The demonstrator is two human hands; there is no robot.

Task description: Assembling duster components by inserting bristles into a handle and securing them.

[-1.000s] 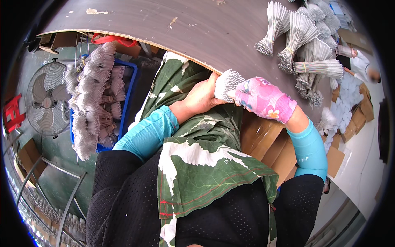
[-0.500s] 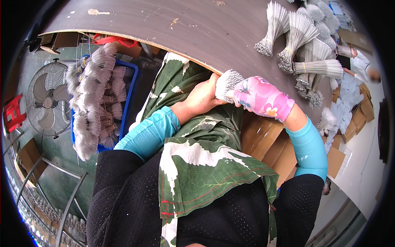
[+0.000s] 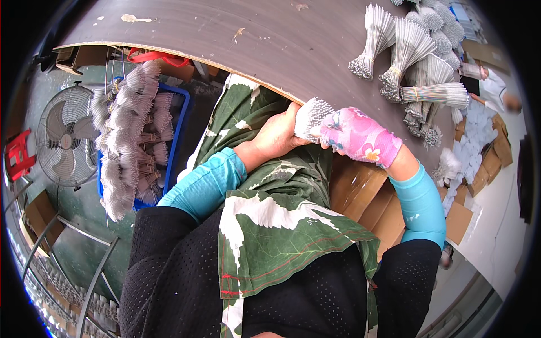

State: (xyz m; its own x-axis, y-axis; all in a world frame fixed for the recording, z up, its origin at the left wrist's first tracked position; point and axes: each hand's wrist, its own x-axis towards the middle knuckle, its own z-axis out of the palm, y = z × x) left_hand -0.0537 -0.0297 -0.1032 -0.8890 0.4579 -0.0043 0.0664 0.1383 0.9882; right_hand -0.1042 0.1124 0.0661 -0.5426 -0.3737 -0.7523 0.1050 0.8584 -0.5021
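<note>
Both hands hold one bundle of thin white-grey rods (image 3: pixel 313 119) at the table's near edge, its knobbly tips facing up. My left hand (image 3: pixel 276 134), bare below a turquoise sleeve, closes on the bundle's left side with the thumb along it. Around the right side is my right hand (image 3: pixel 352 134), covered by a pink flowered glove or cuff; its fingertips are mostly hidden. The bundle's lower part is out of sight behind the hands. On the table to the right lie several similar bundles (image 3: pixel 408 48), some tied with a yellowish band.
A brown table (image 3: pixel 270 39) with a worn edge spans the top. At left, a blue crate (image 3: pixel 183 112) holds many bundles beside a standing fan (image 3: pixel 66 135) and a red stool (image 3: pixel 20 155). Cardboard boxes (image 3: pixel 358 186) stand under the table. Another person (image 3: pixel 496 90) is at far right.
Very little differs. My right elbow has come in slightly toward my body, and both hands stay around the bundle.
</note>
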